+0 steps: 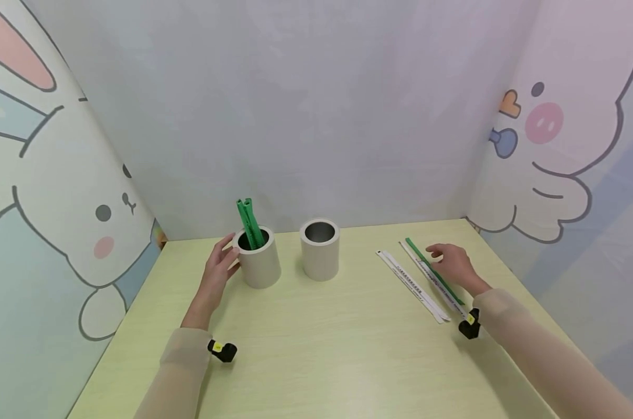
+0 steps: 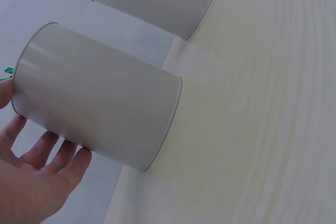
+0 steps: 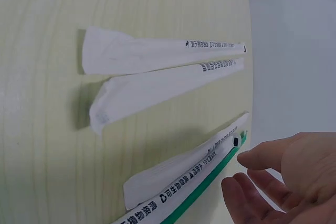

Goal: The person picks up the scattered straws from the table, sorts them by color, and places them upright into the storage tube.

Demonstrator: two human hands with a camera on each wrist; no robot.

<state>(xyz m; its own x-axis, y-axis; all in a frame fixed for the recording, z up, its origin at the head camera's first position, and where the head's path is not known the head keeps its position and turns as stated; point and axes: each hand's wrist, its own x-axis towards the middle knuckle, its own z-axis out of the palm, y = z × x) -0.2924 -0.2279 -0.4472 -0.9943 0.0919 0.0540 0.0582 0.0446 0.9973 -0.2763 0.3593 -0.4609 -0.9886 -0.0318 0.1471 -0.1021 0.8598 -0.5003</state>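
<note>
Green straws (image 1: pixel 250 224) stand upright in the left light-grey cylindrical cup (image 1: pixel 261 267). My left hand (image 1: pixel 216 273) touches this cup from its left; in the left wrist view the fingers rest along the cup's side (image 2: pixel 94 93), with the thumb by the rim. At the right, my right hand (image 1: pixel 452 266) hovers with loosely bent fingers and holds nothing. Just beside it lies a green straw (image 1: pixel 442 281), alongside white printed paper sleeves (image 3: pixel 189 182). Whether those sleeves contain straws cannot be told.
A second grey cup (image 1: pixel 320 259) stands upright right of the first, its dark opening upward. Two more white paper sleeves (image 1: pixel 410 285) lie left of the green straw. The pale wooden table (image 1: pixel 321 349) meets a grey backdrop behind, with cartoon-printed side walls.
</note>
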